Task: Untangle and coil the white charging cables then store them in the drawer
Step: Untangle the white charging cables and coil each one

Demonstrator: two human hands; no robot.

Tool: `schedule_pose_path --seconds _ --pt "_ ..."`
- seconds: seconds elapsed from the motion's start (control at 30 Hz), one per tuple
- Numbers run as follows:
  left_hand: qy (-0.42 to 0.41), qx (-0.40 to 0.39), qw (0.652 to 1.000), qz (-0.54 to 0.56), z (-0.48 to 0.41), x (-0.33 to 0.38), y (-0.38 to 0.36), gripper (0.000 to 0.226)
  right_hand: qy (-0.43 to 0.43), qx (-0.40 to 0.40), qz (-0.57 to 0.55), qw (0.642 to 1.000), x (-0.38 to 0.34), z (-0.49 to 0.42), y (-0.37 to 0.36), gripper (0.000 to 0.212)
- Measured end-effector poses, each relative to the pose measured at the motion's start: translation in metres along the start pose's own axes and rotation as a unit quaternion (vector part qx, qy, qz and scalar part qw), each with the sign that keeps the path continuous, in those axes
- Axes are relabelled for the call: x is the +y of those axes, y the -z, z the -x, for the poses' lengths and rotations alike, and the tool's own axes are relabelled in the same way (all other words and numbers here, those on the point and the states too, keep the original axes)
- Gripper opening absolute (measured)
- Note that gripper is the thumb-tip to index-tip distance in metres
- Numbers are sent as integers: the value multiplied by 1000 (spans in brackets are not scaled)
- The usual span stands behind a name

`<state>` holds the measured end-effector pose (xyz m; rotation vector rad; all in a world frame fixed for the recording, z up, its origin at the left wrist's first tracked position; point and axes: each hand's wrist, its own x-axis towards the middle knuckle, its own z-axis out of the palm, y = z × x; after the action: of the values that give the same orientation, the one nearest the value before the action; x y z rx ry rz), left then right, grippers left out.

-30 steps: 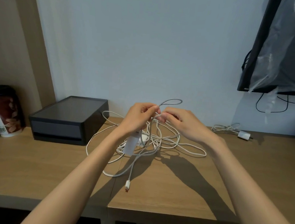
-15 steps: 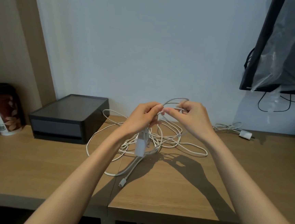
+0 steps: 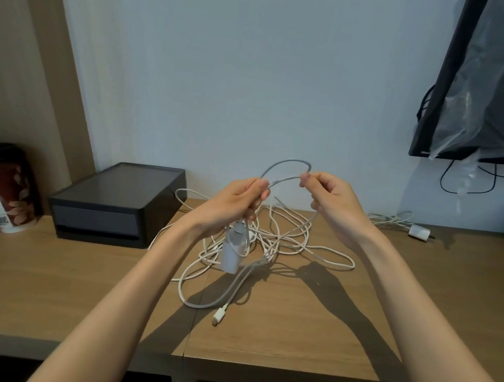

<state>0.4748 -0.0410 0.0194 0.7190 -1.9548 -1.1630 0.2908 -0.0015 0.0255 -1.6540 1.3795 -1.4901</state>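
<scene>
A tangle of white charging cables (image 3: 283,239) lies on the wooden table (image 3: 54,280) in the middle. My left hand (image 3: 237,203) pinches a strand of it, and a white charger block (image 3: 231,251) hangs below that hand. My right hand (image 3: 330,200) pinches the same strand further along, so a loop (image 3: 286,168) arches between the two hands above the table. One cable end with a white plug (image 3: 219,316) rests near the table's front. The black drawer box (image 3: 115,201) stands at the back left with its drawer closed.
A second coiled white cable with a charger (image 3: 418,231) lies at the back right. A dark red patterned container (image 3: 4,190) stands at the far left. A black screen wrapped in plastic (image 3: 491,84) hangs on the wall, upper right. The table's front edge is close below my arms.
My hands have moved apart, stretching the strand into a wider loop. The hanging charger block and loose plug end have shifted slightly on the table side.
</scene>
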Motion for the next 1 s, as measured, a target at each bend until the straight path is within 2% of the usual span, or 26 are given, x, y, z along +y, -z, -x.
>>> schedule_pose_path --seconds 0.13,0.27,0.33,0.5,0.73,0.9,1.0 --pt "8 43 996 -71 2 -6 6 31 17 -77 77 994 1 5 4 21" --pt "-11 42 984 -172 6 -11 10 33 67 -57 260 962 11 2 7 28" --pt "-21 41 981 -188 8 -13 10 31 69 -46 302 950 13 1 6 29" --pt "5 56 969 -239 -2 -23 10 25 73 -29 211 974 0 2 0 33" --pt "-31 87 983 -158 -13 -18 -3 26 50 3 45 998 -12 -5 -7 31" --pt "-47 68 980 -182 -15 -18 -9 28 39 18 39 998 -8 -6 -4 31" --pt "-41 43 991 -123 -12 -16 -13 24 45 37 44 997 -7 -5 -4 30"
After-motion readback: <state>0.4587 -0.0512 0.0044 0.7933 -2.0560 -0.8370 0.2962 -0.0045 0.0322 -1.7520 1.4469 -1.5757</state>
